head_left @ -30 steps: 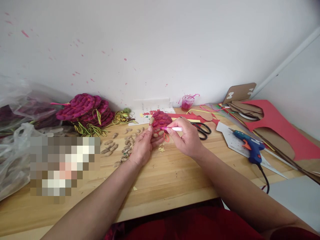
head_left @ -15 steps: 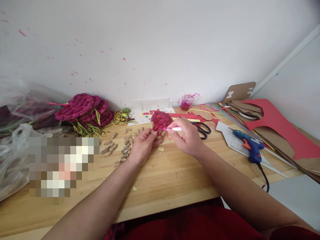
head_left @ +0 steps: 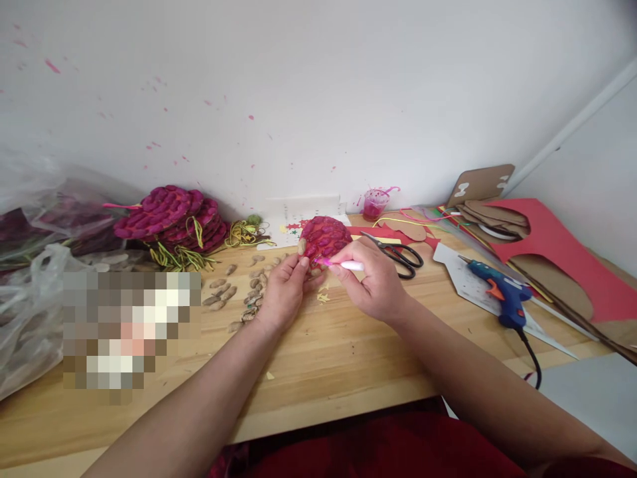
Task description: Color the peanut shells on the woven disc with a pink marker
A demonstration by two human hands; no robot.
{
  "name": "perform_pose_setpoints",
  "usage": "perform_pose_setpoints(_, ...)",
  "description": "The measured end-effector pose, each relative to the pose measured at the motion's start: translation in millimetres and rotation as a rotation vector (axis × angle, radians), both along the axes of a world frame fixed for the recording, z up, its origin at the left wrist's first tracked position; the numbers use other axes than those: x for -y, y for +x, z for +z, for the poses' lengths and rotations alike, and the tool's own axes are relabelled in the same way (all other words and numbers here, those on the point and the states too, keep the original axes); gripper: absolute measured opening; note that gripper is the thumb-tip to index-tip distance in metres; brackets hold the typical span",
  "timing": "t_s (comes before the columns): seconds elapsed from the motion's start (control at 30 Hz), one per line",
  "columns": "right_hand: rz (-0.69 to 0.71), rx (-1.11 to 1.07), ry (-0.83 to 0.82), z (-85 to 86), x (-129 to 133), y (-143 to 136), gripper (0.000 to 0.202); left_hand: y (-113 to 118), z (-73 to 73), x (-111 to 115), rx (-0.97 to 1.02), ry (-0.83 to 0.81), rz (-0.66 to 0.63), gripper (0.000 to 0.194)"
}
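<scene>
My left hand (head_left: 284,285) grips the near left edge of a disc covered in magenta-painted peanuts (head_left: 326,234), a few of them at the edge still bare tan. In my right hand (head_left: 371,282) is a white-handled paintbrush (head_left: 351,265), pinched between thumb and fingers, its pink tip against the disc's near part. Loose unpainted peanuts (head_left: 217,293) lie to the left of my left hand. Black-handled scissors (head_left: 404,257) rest just beyond my right hand. A plastic cup of magenta paint (head_left: 374,204) stands by the wall.
At the back left are stacked magenta peanut discs (head_left: 166,216) with yellow-green yarn (head_left: 186,257). Plastic bags (head_left: 34,325) cover the left end. A blue glue gun (head_left: 502,292) with a black cord lies right, beside red sheet (head_left: 562,252) and cardboard cutouts (head_left: 490,216).
The peanut disc is tilted up slightly more towards me. The brush tip has shifted a little left and down across it, my right hand moving with it. The view has shifted slightly.
</scene>
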State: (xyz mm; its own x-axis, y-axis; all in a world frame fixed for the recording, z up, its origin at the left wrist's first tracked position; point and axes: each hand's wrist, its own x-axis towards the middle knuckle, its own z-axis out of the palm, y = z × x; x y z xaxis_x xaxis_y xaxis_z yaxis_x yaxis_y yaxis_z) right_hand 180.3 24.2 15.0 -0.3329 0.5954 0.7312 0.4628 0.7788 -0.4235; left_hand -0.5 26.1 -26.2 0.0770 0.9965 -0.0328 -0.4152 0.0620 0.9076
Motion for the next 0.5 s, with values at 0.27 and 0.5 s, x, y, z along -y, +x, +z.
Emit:
perform_pose_setpoints(0.27,-0.094,-0.115,-0.084,5.7,-4.4,6.8,0.008,2.1,-1.8,-0.9,-0.029,0.071,0.032,0.042)
perform_pose_setpoints(0.5,-0.101,-0.167,-0.178,6.3,-4.5,7.5,0.009,1.2,-1.4,-0.8,-0.089,0.111,0.038,0.042)
